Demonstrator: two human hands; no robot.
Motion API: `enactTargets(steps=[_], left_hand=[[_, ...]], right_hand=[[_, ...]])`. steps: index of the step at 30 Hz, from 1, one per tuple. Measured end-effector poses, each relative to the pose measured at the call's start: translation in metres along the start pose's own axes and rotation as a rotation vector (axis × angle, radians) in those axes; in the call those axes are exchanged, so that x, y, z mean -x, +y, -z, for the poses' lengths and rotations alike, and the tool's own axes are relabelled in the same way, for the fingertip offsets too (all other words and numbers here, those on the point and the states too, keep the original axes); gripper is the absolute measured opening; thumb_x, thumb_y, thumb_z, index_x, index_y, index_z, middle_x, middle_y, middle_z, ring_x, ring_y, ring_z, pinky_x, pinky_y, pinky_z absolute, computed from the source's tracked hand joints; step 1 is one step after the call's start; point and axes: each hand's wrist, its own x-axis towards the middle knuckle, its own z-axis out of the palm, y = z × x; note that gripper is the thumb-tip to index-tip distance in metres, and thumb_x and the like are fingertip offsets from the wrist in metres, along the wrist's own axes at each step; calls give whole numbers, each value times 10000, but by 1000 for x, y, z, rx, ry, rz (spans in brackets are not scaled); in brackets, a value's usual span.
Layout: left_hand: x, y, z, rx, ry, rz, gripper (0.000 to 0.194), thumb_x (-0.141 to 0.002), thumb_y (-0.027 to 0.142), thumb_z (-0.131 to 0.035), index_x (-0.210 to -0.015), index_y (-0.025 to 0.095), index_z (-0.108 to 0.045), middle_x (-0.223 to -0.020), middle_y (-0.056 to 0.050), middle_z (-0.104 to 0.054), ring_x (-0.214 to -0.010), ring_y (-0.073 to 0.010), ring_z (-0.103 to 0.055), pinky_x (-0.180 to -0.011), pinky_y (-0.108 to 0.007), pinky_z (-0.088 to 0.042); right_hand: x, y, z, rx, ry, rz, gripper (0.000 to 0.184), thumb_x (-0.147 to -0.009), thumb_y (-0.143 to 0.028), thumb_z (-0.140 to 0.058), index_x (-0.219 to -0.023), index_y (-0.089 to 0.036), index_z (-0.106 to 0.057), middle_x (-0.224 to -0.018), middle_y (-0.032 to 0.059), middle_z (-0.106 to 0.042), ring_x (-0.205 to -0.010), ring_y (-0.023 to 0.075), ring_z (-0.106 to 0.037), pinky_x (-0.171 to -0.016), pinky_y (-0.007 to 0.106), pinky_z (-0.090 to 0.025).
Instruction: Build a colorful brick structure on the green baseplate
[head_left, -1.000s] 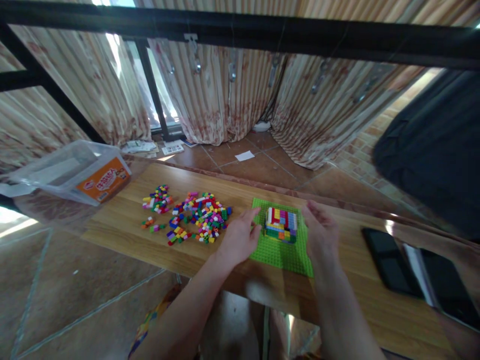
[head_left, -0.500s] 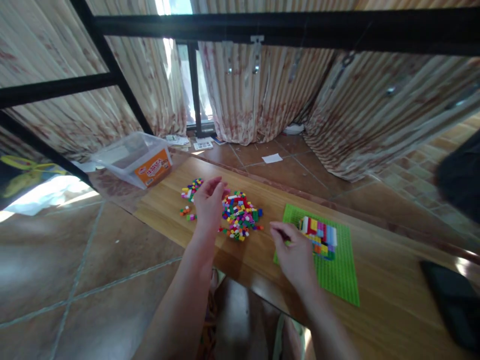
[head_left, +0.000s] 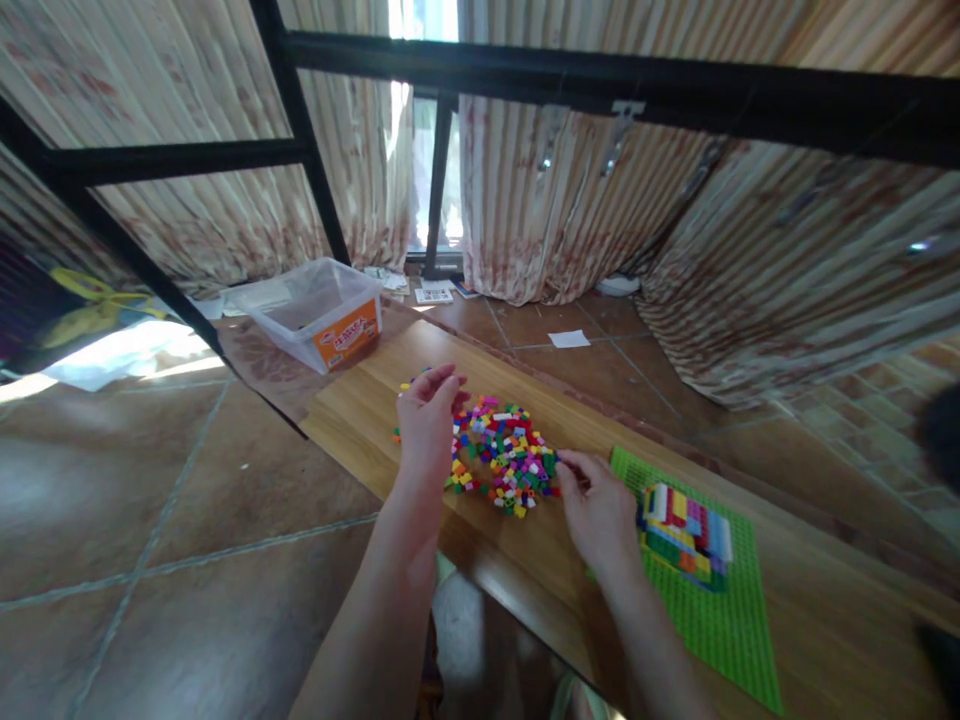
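A pile of small colourful building bricks (head_left: pixel 510 450) lies on the wooden table. My left hand (head_left: pixel 429 410) hovers over the pile's left part, fingers loosely bent and thumb up; I see nothing held in it. At the right edge of the pile, my right hand (head_left: pixel 600 515) reaches in with thumb and forefinger slightly apart, their tips close to a few bricks. Right of that hand a low block of stacked bricks (head_left: pixel 686 535), multicoloured with a white, red and yellow top, sits on a green baseplate (head_left: pixel 739 620). My left hand hides some loose bricks.
A clear plastic box (head_left: pixel 311 310) with an orange label stands beyond the table's left end. The wooden table (head_left: pixel 367 400) runs diagonally across the view. A dark object (head_left: pixel 941 650) shows at the right edge. Paper (head_left: pixel 568 339) lies on the tiled floor near the curtains.
The view has swung left. Both hands have left the sides of the brick block; my left hand is now over the loose bricks, my right hand at their right edge. The block stays on the baseplate.
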Motion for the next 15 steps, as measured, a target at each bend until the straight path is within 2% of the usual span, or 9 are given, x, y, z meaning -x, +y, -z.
enactTargets(steps=[2,7,11,15], left_hand=[[-1,1,1,11,-6,9,249,-651,230,-675,-878,129,-657,-771,-22,-687,-534,-64,-566,-567,-203,-441],[-2,3,0,28,-29,50,229,-666,220,-665,-875,127,-651,-768,-20,-680,-550,-67,-578,-577,-207,-444],[-2,4,1,13,-29,75,223,-668,220,-668,-871,128,-656,-766,-22,-680,-564,-71,-579,-597,-214,-454],[-3,6,4,0,-29,89,247,-663,250,-690,-878,131,-664,-777,-27,-684,-587,-80,-587,-617,-225,-466]], right_hand=[[-20,-5,-6,36,-26,-22,302,-885,-336,-460,-993,-175,-691,-987,89,-715,-878,209,-651,-801,324,-469],[-57,-15,-26,183,-219,-53,244,-832,-240,-522,-998,-223,-700,-967,38,-736,-908,183,-665,-815,289,-460],[-67,-21,-33,329,-251,-16,227,-788,-252,-561,-953,-238,-716,-925,47,-736,-867,206,-669,-729,298,-465],[-72,-22,-34,405,-228,3,194,-765,-244,-574,-885,-234,-727,-835,71,-735,-804,230,-674,-658,310,-452]])
